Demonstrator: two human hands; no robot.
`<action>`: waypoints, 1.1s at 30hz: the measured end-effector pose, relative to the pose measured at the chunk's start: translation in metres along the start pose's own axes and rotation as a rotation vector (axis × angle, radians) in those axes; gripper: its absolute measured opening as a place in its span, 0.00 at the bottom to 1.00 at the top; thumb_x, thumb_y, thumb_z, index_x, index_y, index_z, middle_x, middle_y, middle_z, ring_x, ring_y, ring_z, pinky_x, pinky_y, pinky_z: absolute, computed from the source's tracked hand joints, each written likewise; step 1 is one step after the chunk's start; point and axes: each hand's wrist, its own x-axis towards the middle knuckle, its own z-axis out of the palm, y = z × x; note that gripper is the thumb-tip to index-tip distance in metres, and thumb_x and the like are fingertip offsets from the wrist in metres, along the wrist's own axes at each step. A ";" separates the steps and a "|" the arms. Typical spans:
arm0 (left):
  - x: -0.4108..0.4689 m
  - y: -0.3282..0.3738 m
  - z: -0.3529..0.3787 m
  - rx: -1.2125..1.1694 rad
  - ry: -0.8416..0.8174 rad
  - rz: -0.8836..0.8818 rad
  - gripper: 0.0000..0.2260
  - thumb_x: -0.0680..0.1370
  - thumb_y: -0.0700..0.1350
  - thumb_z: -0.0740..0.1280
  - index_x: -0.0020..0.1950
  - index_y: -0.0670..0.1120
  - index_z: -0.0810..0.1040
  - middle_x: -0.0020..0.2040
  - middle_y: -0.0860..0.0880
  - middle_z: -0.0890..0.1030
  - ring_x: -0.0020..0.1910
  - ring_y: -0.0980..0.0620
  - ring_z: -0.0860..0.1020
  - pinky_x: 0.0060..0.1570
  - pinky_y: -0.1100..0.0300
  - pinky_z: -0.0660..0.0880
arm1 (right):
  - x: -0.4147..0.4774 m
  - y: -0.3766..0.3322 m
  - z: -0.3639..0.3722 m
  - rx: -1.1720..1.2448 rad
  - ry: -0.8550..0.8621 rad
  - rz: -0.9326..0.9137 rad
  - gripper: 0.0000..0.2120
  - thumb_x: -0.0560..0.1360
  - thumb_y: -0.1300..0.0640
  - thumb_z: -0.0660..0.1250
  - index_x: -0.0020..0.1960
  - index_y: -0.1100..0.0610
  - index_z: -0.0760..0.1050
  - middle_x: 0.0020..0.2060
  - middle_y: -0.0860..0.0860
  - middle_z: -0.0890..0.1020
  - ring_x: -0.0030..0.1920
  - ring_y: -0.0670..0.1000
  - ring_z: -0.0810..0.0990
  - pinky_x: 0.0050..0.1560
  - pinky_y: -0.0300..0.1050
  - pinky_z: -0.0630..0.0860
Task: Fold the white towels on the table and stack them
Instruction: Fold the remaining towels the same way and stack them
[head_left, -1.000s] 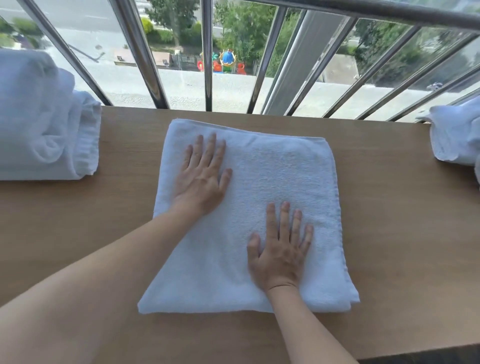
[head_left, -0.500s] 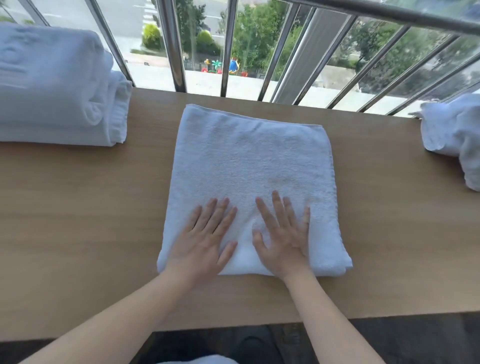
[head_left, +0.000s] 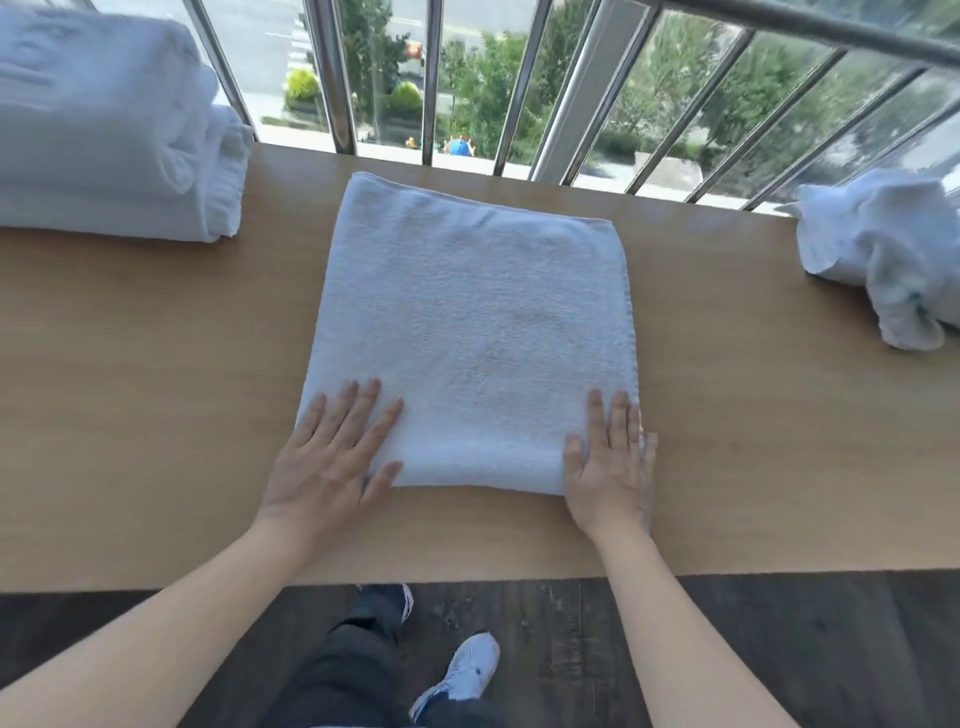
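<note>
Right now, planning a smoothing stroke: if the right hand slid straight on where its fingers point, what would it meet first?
Only more of the folded white terry towel: the right hand lies flat on its near right corner, fingers pointing away. Beyond that, probably the steel window bars.

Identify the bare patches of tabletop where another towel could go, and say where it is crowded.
Bare table shows between the folded stack and the middle towel, and between that towel and the crumpled towel at right; a strip runs along the near edge. Crowded: the centre, where the left hand and right hand rest on the towel's near corners.
</note>
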 end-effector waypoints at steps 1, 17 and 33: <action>-0.009 -0.001 0.002 0.001 0.014 -0.001 0.30 0.82 0.62 0.50 0.81 0.48 0.59 0.81 0.44 0.59 0.79 0.43 0.58 0.78 0.44 0.53 | -0.002 -0.001 0.000 -0.016 0.011 0.007 0.28 0.80 0.40 0.32 0.76 0.43 0.26 0.78 0.48 0.30 0.77 0.47 0.28 0.77 0.57 0.33; -0.028 -0.001 -0.011 -0.122 0.288 0.014 0.25 0.75 0.56 0.61 0.66 0.44 0.80 0.66 0.47 0.80 0.68 0.45 0.76 0.70 0.45 0.67 | -0.032 -0.062 -0.024 -0.102 0.181 -0.399 0.24 0.73 0.57 0.66 0.68 0.50 0.71 0.60 0.49 0.79 0.59 0.57 0.77 0.60 0.56 0.69; 0.108 -0.080 -0.055 -1.063 0.255 -0.333 0.18 0.70 0.77 0.61 0.50 0.67 0.75 0.43 0.63 0.82 0.41 0.64 0.80 0.34 0.67 0.72 | 0.084 -0.083 -0.156 0.206 0.062 -0.245 0.15 0.61 0.42 0.60 0.48 0.39 0.70 0.34 0.39 0.77 0.41 0.50 0.72 0.45 0.47 0.67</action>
